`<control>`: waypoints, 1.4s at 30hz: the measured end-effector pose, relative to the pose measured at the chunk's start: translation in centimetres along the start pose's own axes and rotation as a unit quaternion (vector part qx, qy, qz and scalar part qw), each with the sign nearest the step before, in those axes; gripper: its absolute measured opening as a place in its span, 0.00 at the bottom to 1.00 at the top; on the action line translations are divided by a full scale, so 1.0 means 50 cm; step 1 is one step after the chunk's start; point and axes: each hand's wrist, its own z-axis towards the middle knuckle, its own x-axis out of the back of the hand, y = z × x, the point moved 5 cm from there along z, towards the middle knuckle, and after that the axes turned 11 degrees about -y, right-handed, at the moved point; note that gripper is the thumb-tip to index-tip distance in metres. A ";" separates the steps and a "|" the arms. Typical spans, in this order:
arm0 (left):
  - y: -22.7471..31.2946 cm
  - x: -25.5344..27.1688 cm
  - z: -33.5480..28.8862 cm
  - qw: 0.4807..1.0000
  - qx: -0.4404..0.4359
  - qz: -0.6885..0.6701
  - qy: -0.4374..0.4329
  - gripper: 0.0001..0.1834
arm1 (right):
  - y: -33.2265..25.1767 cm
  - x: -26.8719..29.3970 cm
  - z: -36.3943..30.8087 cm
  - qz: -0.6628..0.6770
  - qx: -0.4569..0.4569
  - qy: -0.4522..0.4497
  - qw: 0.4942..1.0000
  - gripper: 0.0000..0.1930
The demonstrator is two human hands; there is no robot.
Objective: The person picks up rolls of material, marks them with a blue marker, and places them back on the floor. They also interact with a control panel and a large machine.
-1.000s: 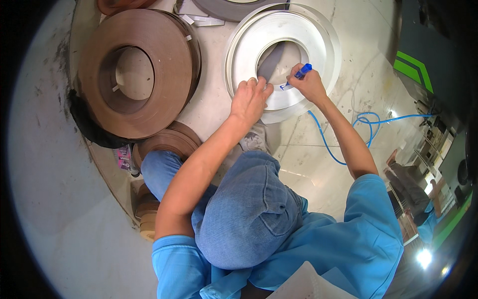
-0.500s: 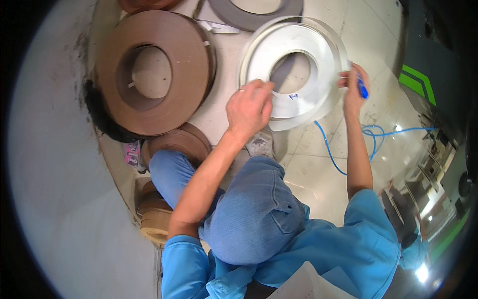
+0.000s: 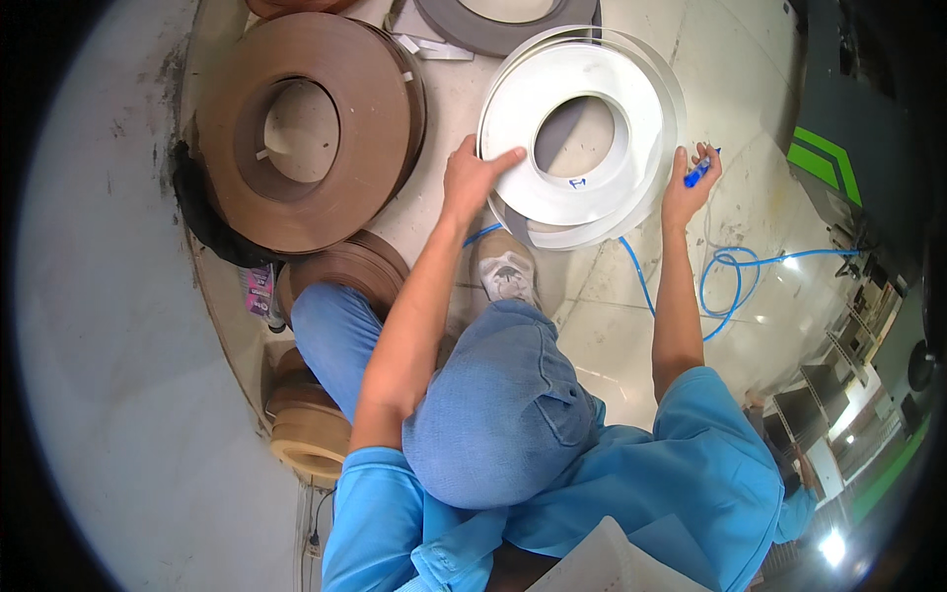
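A white roll of edge-banding tape (image 3: 592,197) is in front of me, its outer turns hanging loose around the wound core. My left hand (image 3: 472,178) grips its left edge, the thumb lying over the face and the fingers mostly hidden at the side. Below the center hole is a small blue handwritten mark (image 3: 578,183). My right hand (image 3: 686,192) is closed around a blue marker pen (image 3: 698,172), just right of the loose outer turns; I cannot tell whether it touches them.
Large brown rolls (image 3: 227,128) stand at the left, with smaller ones (image 3: 340,276) nearer my knee. A grey roll (image 3: 473,37) lies beyond the white one. A blue hose (image 3: 740,261) curls over the tiled floor at right. My shoe (image 3: 505,268) is just below the white roll.
My left hand has shifted from the white roll's face to its left edge. The roll has turned slightly. My right hand has moved a little left with the marker, whose angle has changed.
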 end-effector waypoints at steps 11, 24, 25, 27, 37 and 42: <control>0.054 -0.040 -0.016 0.940 0.002 -0.270 -0.207 0.38 | 0.079 -0.098 -0.062 0.205 -0.109 -0.066 0.970 0.30; 0.136 -0.112 -0.116 0.928 -0.155 -0.298 -0.164 0.33 | 0.014 -0.078 -0.041 0.266 -0.182 -0.165 0.932 0.35; 0.150 -0.111 -0.127 0.939 -0.164 -0.258 -0.159 0.32 | 0.005 -0.073 -0.045 0.294 -0.201 -0.158 0.921 0.35; 0.168 -0.101 -0.154 0.938 -0.164 -0.260 -0.162 0.32 | -0.032 -0.056 -0.052 0.302 -0.186 -0.150 0.923 0.34; 0.181 0.128 -0.376 0.906 -0.199 -0.364 -0.079 0.42 | -0.402 -0.077 -0.024 0.277 0.033 -0.131 0.951 0.38; 0.148 0.260 -0.509 0.841 -0.280 -0.460 -0.050 0.53 | -0.534 -0.230 -0.114 0.381 0.036 -0.236 0.893 0.36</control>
